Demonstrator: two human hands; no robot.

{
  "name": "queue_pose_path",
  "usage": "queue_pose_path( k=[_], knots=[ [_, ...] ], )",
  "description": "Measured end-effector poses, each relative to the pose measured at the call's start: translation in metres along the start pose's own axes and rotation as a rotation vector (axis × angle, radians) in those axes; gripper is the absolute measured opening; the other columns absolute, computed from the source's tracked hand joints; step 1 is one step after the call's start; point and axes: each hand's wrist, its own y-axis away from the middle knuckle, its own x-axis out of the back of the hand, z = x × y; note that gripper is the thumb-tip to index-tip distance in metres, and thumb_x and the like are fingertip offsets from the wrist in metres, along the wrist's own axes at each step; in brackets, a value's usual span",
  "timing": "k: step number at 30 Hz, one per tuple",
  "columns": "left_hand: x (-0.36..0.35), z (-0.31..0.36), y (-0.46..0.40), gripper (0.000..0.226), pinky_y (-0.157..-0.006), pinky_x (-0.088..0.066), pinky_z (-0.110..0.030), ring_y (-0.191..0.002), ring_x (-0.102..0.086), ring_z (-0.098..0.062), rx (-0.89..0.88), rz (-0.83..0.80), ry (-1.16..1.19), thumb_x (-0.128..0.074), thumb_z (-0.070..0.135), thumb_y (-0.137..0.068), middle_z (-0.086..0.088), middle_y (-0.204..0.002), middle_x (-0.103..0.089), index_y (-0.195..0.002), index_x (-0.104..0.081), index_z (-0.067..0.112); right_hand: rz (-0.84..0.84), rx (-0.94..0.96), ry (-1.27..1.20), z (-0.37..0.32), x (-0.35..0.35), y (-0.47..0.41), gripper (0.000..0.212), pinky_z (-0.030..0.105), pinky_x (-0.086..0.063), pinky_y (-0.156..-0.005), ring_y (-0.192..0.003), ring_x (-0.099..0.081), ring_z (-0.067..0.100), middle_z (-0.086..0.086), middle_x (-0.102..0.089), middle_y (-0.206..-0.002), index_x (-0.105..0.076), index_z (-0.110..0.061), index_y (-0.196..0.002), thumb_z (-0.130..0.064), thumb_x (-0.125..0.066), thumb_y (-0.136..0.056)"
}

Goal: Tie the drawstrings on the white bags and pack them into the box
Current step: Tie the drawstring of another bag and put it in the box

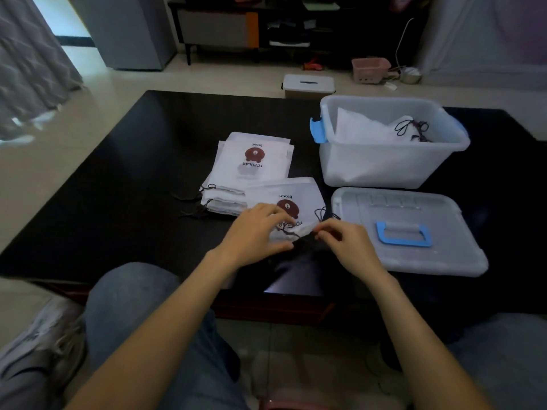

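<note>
Black and glossy, the table (124, 179) carries everything in this dim room. Near its front edge lies 1 white bag (288, 199), printed side up with a brown bear face, its gathered mouth toward the person. Both hands work at that mouth. The left hand (254, 232) has its fingers curled over the bunched fabric, thumb underneath, gripping it. The right hand (349, 244) pinches the dark drawstring (321, 213) with curled fingertips just beside the left; a loop of cord pokes up behind the knuckles.

Just behind the bag, partly under its far corner, sits a stack (251, 170) of the same white bags, cords trailing off its left side toward the table's middle.

To the right, toward the far edge, stands the box (384, 164), clear plastic with blue latches, open on top. At least 1 white bag (364, 128) lies inside with black cords tangled at its right end. The lid (414, 232) with a blue handle lies flat at the front right, just beside the right hand.

Beyond the table, on the pale floor, sit a small lidded bin (309, 85) and a pink basket (370, 69). Denim-clad knees show below the table edge.
</note>
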Motion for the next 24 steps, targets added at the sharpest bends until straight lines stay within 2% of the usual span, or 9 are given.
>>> queue_pose_path(
  k=[2,4,8,11,13,17,19,21,24],
  knots=[
    [-0.007,0.003,-0.004,0.039,-0.093,-0.04,-0.032,-0.111,-0.052,-0.015,-0.035,0.05,-0.001,-0.068,0.043,-0.081,0.006,-0.118,-0.06,-0.117,-0.061,0.028,-0.069,0.056,0.153,0.003,0.003,0.001,0.016,0.025,-0.049,-0.082,-0.089,-0.06,0.009,-0.003,-0.067,-0.097,-0.068,-0.02,-0.103,-0.025,-0.061,-0.09],
    [-0.011,0.005,-0.006,0.032,-0.086,-0.046,-0.035,-0.101,-0.057,-0.016,-0.027,0.07,0.048,-0.068,0.039,-0.082,0.005,-0.111,-0.063,-0.112,-0.063,0.027,-0.149,0.115,0.364,0.005,0.006,0.004,0.021,0.026,-0.046,-0.082,-0.094,-0.054,0.011,-0.003,-0.059,-0.102,-0.067,-0.019,-0.105,-0.031,-0.062,-0.088],
    [-0.017,0.004,-0.008,0.023,-0.074,-0.051,-0.036,-0.089,-0.06,-0.017,0.011,0.098,0.092,-0.072,0.036,-0.079,0.005,-0.102,-0.06,-0.099,-0.066,0.026,0.027,0.362,0.557,0.003,0.016,0.013,0.021,0.027,-0.037,-0.081,-0.103,-0.041,0.017,0.0,-0.05,-0.103,-0.068,-0.02,-0.089,-0.038,-0.06,-0.086],
    [-0.025,0.004,-0.007,0.024,-0.073,-0.05,-0.036,-0.086,-0.06,-0.017,0.021,0.068,0.122,-0.075,0.032,-0.076,0.004,-0.096,-0.06,-0.095,-0.064,0.022,0.021,0.388,0.326,-0.005,0.019,0.012,0.033,0.018,-0.025,-0.089,-0.11,-0.033,0.004,-0.007,-0.048,-0.112,-0.066,-0.021,-0.085,-0.048,-0.046,-0.088],
    [-0.031,0.007,-0.006,0.028,-0.075,-0.05,-0.036,-0.086,-0.06,-0.017,0.012,0.028,0.158,-0.075,0.031,-0.076,0.002,-0.097,-0.062,-0.099,-0.064,0.018,-0.035,0.338,0.08,-0.016,0.012,0.008,0.031,0.01,-0.031,-0.086,-0.104,-0.041,0.001,-0.011,-0.051,-0.108,-0.065,-0.018,-0.084,-0.043,-0.047,-0.09],
    [-0.034,0.01,0.001,0.022,-0.078,-0.053,-0.027,-0.084,-0.063,-0.008,0.064,-0.076,0.333,-0.067,0.03,-0.085,-0.001,-0.098,-0.066,-0.103,-0.067,0.017,-0.121,0.057,-0.404,-0.024,-0.011,-0.003,0.02,0.027,-0.05,-0.078,-0.084,-0.063,0.012,0.0,-0.069,-0.09,-0.066,-0.01,-0.085,-0.018,-0.051,-0.096],
    [-0.034,0.004,0.005,0.019,-0.077,-0.054,-0.023,-0.081,-0.063,-0.004,0.087,-0.052,0.348,-0.068,0.026,-0.085,0.0,-0.097,-0.066,-0.102,-0.071,0.018,-0.104,-0.066,-0.539,-0.02,-0.017,-0.005,0.024,0.025,-0.05,-0.069,-0.072,-0.062,0.009,-0.001,-0.07,-0.079,-0.063,-0.009,-0.079,-0.016,-0.049,-0.097],
    [-0.034,-0.002,0.006,0.016,-0.077,-0.055,-0.031,-0.083,-0.064,-0.008,0.108,-0.001,0.284,-0.073,0.026,-0.081,0.002,-0.096,-0.068,-0.095,-0.073,0.018,-0.106,-0.148,-0.632,-0.015,-0.021,-0.004,0.026,0.021,-0.045,-0.061,-0.064,-0.059,0.006,0.001,-0.069,-0.076,-0.059,-0.01,-0.076,-0.017,-0.047,-0.098],
    [-0.031,-0.002,0.005,0.015,-0.081,-0.051,-0.034,-0.095,-0.061,-0.015,0.052,0.007,0.119,-0.074,0.029,-0.079,0.002,-0.106,-0.064,-0.087,-0.072,0.017,-0.108,-0.128,-0.583,-0.011,-0.023,-0.002,0.023,0.018,-0.046,-0.063,-0.066,-0.061,0.005,0.003,-0.07,-0.077,-0.06,-0.011,-0.078,-0.017,-0.049,-0.098]
  ],
)
